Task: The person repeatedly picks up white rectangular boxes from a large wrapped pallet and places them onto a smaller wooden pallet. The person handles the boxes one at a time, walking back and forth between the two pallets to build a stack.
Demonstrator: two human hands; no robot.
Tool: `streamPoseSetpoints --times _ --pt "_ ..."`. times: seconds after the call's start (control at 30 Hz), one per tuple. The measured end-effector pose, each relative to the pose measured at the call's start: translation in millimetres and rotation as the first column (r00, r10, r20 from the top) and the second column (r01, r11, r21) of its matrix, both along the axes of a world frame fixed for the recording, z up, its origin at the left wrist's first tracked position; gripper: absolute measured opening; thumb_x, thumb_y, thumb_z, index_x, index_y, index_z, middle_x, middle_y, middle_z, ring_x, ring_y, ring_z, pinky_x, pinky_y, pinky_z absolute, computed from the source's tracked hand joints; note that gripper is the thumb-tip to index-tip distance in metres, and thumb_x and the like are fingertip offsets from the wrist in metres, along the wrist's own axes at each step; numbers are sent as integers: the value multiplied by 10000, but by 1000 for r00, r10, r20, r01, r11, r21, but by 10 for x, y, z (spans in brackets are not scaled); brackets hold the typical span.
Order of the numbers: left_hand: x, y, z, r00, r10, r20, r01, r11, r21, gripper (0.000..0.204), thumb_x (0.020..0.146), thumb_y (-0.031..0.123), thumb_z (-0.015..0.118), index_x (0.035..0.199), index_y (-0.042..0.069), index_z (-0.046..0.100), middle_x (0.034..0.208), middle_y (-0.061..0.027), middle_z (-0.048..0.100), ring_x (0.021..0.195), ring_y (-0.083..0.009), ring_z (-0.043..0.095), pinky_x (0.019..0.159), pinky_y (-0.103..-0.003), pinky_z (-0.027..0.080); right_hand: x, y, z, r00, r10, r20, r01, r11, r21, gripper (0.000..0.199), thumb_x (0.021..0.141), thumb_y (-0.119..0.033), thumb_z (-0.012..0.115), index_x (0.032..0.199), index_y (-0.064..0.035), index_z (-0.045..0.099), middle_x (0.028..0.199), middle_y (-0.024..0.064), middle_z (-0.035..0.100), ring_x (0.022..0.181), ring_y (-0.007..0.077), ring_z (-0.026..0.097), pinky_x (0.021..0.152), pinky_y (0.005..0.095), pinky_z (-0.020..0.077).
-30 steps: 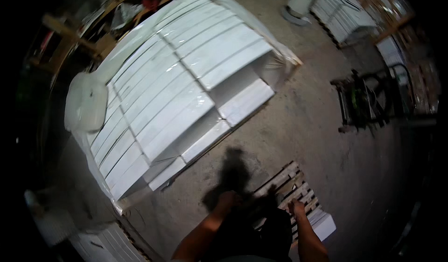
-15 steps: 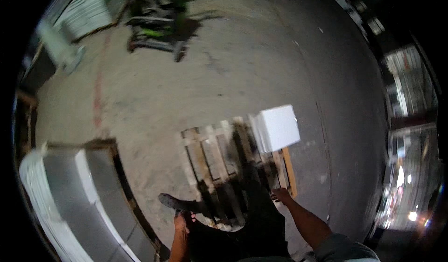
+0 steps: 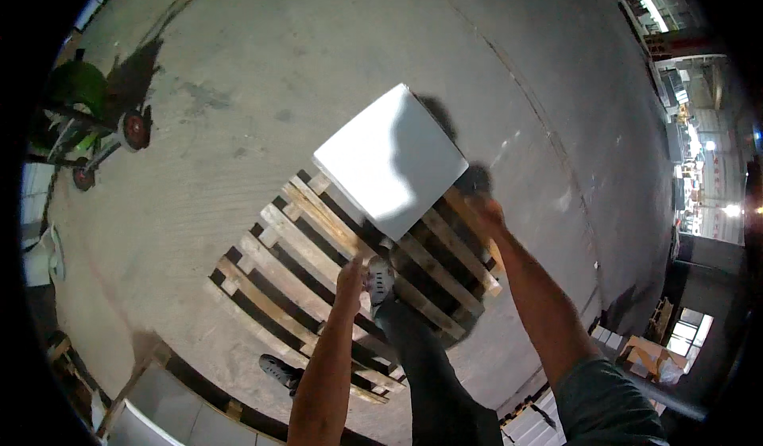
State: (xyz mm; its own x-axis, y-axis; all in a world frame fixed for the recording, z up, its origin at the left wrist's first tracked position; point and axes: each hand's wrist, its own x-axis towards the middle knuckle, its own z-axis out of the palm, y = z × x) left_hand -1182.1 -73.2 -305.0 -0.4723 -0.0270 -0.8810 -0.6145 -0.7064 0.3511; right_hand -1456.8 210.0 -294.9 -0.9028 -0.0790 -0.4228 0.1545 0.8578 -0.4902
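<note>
A white square stack of flat slabs (image 3: 385, 156), perhaps tiles, rests on the far end of a wooden pallet (image 3: 274, 251); its top is partly in shadow. My left hand (image 3: 351, 278) is over the pallet slats, nearer to me than the stack, and does not touch it. Its fingers are mostly hidden from this side. To the right of the stack's near right edge is my right hand (image 3: 483, 212), smeared by motion, with a small gap to the stack. One of my shoes (image 3: 380, 279) is on the pallet beside my left hand; the other shoe (image 3: 280, 370) is on the floor.
A wheeled green machine or cart (image 3: 103, 124) stands at the far left. Grey and white stacked slabs (image 3: 171, 406) sit on a pallet at the near left. An open cardboard box (image 3: 648, 356) is at the near right. The concrete floor (image 3: 238, 73) has a long crack.
I have stepped onto the pallet and turned, so the stack is now central and closer. Both arms have reached forward toward it. The green machine has shifted left in view.
</note>
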Motion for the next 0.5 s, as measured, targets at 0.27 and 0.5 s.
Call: streamPoseSetpoints --times 0.27,0.5 --pt "-1473 264 -995 962 271 -38 -273 953 -132 759 824 554 530 1179 -110 438 1131 -168 503 992 -238 498 836 -356 411 -1291 -820 -811 984 163 -64 -151 975 165 688 763 -615 538 1001 31 546 1002 221 591 978 375 559 790 420 455" --pt "-1493 213 -1033 952 272 -142 -305 780 -547 665 855 506 520 1119 -103 496 1038 -180 561 923 -248 535 811 -359 430 -793 -736 -991 989 11 -144 19 979 203 735 775 -646 493 1048 34 543 1027 233 592 983 370 565 822 430 437"
